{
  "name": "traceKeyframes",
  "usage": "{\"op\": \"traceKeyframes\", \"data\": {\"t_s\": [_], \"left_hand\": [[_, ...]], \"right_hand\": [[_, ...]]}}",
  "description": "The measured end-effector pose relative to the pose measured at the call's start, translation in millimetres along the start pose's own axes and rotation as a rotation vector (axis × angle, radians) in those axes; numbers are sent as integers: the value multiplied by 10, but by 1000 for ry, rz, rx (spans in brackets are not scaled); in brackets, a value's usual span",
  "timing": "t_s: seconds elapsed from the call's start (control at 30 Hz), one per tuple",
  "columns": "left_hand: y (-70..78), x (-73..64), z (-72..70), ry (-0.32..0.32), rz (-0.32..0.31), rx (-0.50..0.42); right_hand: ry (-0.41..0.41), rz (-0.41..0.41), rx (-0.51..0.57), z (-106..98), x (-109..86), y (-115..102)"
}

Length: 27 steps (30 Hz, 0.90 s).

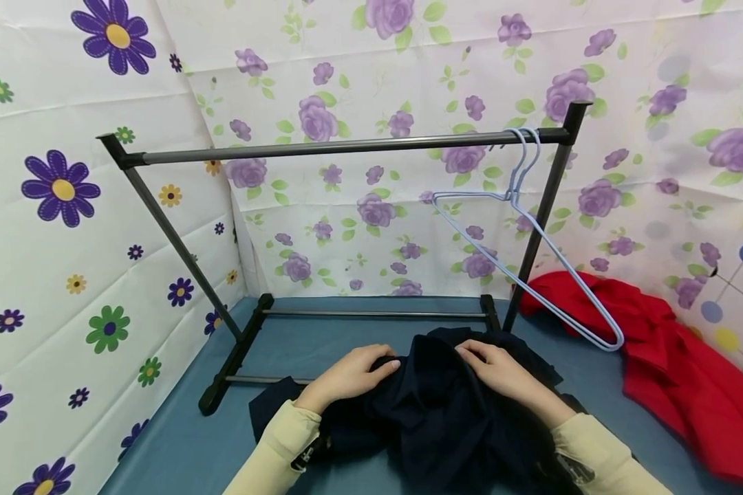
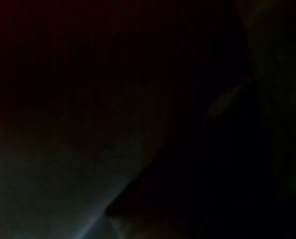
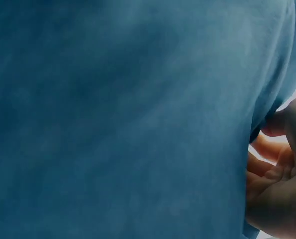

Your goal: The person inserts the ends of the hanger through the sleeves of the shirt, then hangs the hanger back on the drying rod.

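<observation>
A dark navy garment (image 1: 436,419) lies bunched in front of me in the head view, its upper folds raised between my hands. My left hand (image 1: 347,377) pinches its edge on the left, thumb and fingers bent over the fabric. On the right, my right hand (image 1: 509,377) holds another edge between thumb and fingertips. Close-up fabric (image 3: 138,124), looking blue, fills most of the right wrist view, with the right hand's curled fingers (image 3: 267,167) at its right border. The left wrist view is almost black, covered by cloth.
A black clothes rack (image 1: 347,147) stands behind the garment. Two light blue hangers (image 1: 512,196) hang at the right end of its bar. Red cloth (image 1: 662,357) is heaped to the right on the blue-covered surface (image 1: 173,454). Flowered sheets (image 1: 359,82) enclose the back and left.
</observation>
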<state>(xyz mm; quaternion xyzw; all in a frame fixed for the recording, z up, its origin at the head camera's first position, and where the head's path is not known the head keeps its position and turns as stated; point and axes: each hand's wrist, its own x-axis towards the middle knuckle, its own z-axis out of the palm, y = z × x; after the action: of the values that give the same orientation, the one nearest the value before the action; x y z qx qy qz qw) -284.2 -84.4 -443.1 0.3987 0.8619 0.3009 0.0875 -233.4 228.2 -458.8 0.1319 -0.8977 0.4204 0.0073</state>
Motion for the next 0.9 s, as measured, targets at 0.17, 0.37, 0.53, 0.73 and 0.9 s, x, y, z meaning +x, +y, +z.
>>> {"op": "traceKeyframes", "data": {"t_s": [0.17, 0.37, 0.53, 0.73, 0.9], "left_hand": [[-37, -34, -10, -45, -16, -7], [-85, -65, -28, 8, -38, -12], [-109, -86, -58, -22, -80, -25], [-107, -111, -89, -94, -116, -43], [-109, -126, -78, -148, -143, -76]], "right_hand": [[-42, 85, 30, -65, -108, -30], [-104, 143, 11, -189, -332, -92], [-247, 110, 4, -282, -546, -119], [-359, 64, 15, -264, -691, -117], [-384, 84, 56, -164, -710, -94]]}}
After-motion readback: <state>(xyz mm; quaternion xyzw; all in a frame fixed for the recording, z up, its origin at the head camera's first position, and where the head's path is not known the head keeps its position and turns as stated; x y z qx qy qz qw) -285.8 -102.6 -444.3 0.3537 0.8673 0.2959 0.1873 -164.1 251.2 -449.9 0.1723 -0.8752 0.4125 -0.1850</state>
